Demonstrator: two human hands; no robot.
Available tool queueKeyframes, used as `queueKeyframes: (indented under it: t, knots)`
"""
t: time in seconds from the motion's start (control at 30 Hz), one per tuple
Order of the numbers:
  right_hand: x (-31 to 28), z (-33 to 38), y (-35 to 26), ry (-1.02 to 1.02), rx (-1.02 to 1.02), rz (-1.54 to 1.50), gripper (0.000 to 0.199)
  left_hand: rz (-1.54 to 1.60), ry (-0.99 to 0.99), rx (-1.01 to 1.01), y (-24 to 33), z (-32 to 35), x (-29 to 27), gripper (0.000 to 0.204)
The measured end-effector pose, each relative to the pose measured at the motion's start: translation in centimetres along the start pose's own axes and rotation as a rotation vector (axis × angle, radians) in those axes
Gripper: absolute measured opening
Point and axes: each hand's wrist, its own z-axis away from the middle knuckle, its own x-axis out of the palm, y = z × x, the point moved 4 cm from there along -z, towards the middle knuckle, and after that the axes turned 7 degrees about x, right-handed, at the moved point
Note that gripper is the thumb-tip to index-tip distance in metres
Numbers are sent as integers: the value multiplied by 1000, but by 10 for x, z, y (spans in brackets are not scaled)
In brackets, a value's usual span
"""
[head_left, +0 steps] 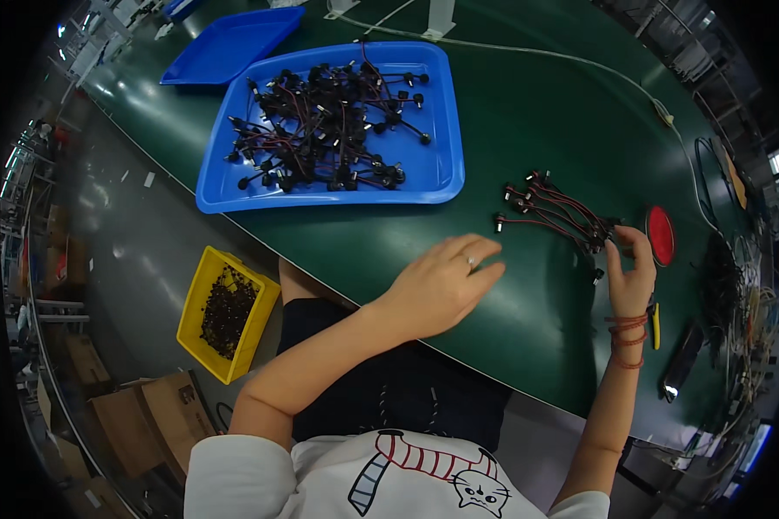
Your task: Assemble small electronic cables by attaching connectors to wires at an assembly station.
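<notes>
Several short red-and-black cables (563, 208) with small black ends lie in a loose bundle on the green table. My right hand (634, 268), with red bands round its wrist, has thumb and fingers closed at the bundle's near right end, around the black ends. My left hand (446, 284), wearing a ring, hovers over the table edge to the left of the bundle. Its fingers point right, apart from the thumb, and nothing shows in them. A large blue tray (441, 164) beyond it holds a tangled heap of similar cables (320, 121).
A second blue tray (234, 43) sits behind the large one. To the right are a red round dish (659, 235), a yellow-handled tool (656, 326) and a dark phone-like object (682, 363). A yellow bin (195, 298) of small dark parts stands lower left; a white cord (528, 50) crosses the far table.
</notes>
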Motion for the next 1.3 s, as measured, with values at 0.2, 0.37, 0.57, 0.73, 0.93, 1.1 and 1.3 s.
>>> queueKeyframes:
  t: [0.2,0.37,0.57,0.73,0.93,1.1,1.3]
  knots:
    - [58,-18,-106,-324,-151,-258,10,40,-2,-60,-7,45,-10,16]
    - [148,-45,-178,-464,-343,-188,13,81,39,-74,-9,44,-10,15]
    - [210,-56,-193,-452,-349,-1,17,153,56,-73,-10,46,-12,14]
    - [180,-66,-195,-412,-213,-196,17,193,72,-53,-13,51,-13,13]
    - [88,-71,-196,-512,131,-652,12,256,57,-69,-10,50,-18,13]
    - [50,-42,-167,-555,234,-675,10,508,48,-228,-21,50,-22,13]
    - [27,13,-133,-206,-220,-279,14,1327,122,-619,-37,45,-24,24]
